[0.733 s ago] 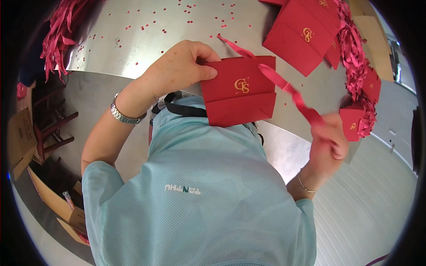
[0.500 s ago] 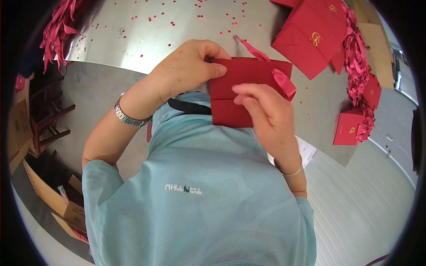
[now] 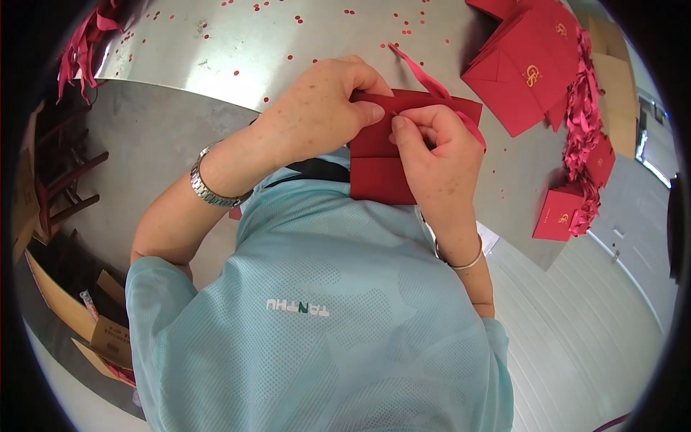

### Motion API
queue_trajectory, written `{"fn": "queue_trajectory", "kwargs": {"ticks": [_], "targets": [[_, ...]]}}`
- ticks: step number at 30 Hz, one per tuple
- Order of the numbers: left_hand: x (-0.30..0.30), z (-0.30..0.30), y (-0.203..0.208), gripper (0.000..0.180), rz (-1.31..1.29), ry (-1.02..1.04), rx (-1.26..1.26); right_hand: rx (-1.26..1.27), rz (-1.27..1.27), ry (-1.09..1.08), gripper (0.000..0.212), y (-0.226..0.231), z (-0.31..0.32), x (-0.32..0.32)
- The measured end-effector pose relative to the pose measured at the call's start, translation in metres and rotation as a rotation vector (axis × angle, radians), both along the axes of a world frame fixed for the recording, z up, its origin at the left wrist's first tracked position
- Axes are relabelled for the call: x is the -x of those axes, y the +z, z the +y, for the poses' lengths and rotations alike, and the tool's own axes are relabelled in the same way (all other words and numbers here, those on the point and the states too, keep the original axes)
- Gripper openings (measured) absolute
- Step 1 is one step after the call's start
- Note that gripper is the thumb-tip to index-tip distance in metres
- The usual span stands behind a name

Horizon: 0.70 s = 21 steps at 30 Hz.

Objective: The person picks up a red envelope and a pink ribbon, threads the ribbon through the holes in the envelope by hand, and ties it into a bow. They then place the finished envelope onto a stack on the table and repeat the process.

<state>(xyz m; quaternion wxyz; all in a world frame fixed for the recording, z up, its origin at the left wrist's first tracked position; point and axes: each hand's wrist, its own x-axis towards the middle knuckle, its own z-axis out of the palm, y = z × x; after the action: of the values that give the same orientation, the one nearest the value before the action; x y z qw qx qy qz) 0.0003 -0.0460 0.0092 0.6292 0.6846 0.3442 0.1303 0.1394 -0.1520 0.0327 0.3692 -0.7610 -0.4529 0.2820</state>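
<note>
My left hand [image 3: 327, 108] grips the top edge of a red paper bag [image 3: 381, 173], thumb on the front and fingers behind. The bag is held in front of my body at the table's near edge. My right hand [image 3: 443, 151] is closed in a pinch against the bag's front, just beside my left thumb. Whatever sits between those fingertips is too small to make out. A pink-red satin ribbon [image 3: 421, 75] sticks up behind the bag's top edge, and a part of it shows at the bag's right side, partly covered by my right hand.
Red bags with gold marks [image 3: 525, 68] lie piled at the far right, beside bunched ribbons [image 3: 583, 122]. Another red bag [image 3: 556, 214] is at the table's right edge. Small red paper dots dot the metal table [image 3: 252, 43]. Ribbons [image 3: 86, 47] hang at far left, above cardboard boxes [image 3: 61, 295].
My right hand has moved up and left across the bag's front, and its looser fingers have closed into a pinch near my left thumb. My left hand keeps its grip on the bag.
</note>
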Motion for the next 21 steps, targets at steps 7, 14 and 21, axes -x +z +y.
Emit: {"fn": "queue_trajectory", "kwargs": {"ticks": [7,14,21], "targets": [[0.003,-0.008,-0.01,0.01,-0.071,0.046,-0.178,0.061,-0.168,0.039,0.01,0.003,0.012,0.002],[0.003,-0.01,-0.012,0.013,-0.101,0.079,-0.323,0.04,-0.421,0.122,0.009,0.003,0.016,0.004],[0.005,-0.011,-0.008,0.009,-0.002,0.059,-0.426,-0.04,-0.475,0.212,0.008,0.002,0.021,0.009]]}}
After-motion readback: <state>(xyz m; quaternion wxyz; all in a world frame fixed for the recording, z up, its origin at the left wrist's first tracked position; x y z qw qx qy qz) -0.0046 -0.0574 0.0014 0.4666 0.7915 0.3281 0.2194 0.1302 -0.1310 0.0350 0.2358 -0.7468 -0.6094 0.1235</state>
